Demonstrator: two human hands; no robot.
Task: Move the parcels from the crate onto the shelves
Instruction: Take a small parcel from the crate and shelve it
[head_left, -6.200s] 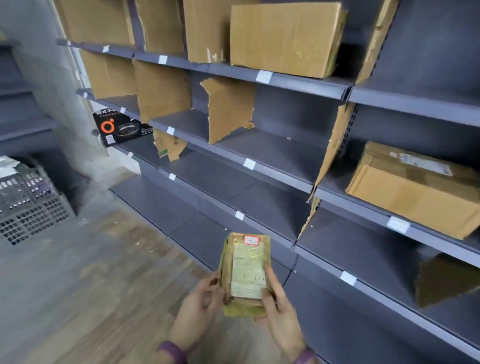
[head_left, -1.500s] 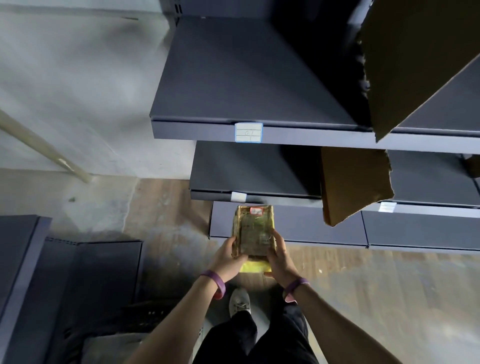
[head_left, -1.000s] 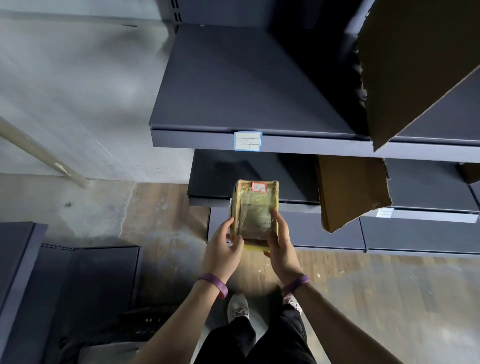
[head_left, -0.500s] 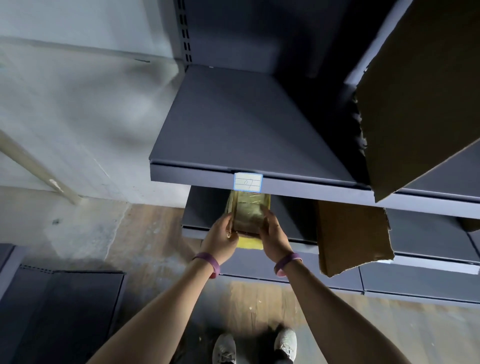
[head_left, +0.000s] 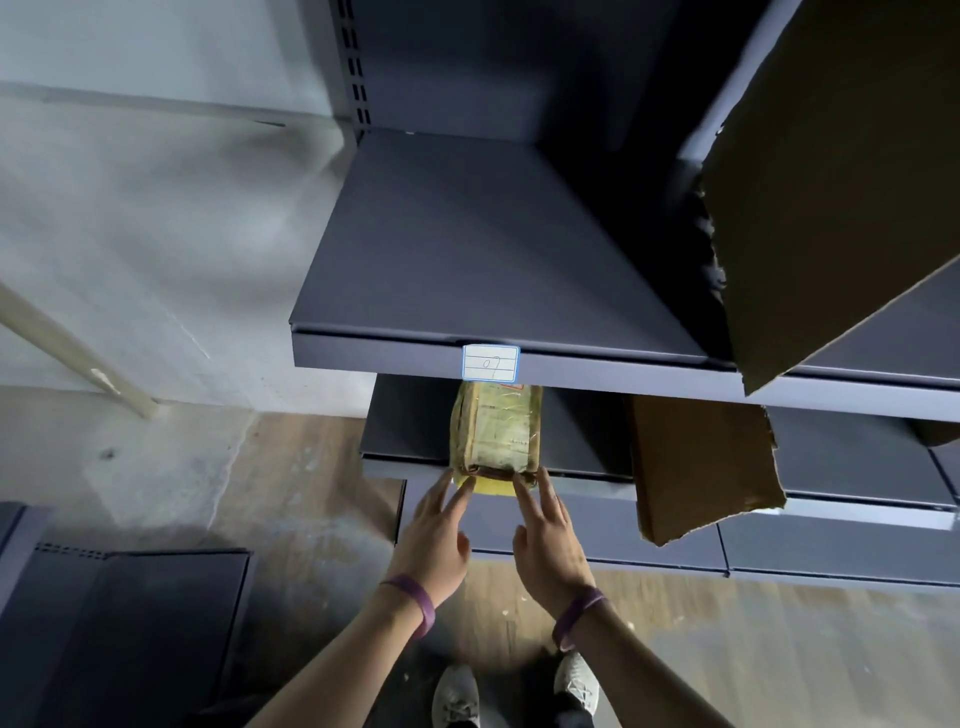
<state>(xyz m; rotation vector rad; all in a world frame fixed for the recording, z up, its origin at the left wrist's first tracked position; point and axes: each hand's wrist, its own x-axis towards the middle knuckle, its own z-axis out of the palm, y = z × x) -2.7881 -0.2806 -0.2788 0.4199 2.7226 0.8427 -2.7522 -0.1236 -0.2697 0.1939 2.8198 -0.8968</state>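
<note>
The parcel is set under the label — left hand and right hand spread (fingertips touching); withdrawal is called for.

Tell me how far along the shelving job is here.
Done: one parcel lies on the shelf below the label. In hand: the left hand and right hand touch its near end with straight fingers, no grip, likely nudging it in; that end sits at the shelf's front edge. Left: cannot tell, since the crate is out of view.
</note>
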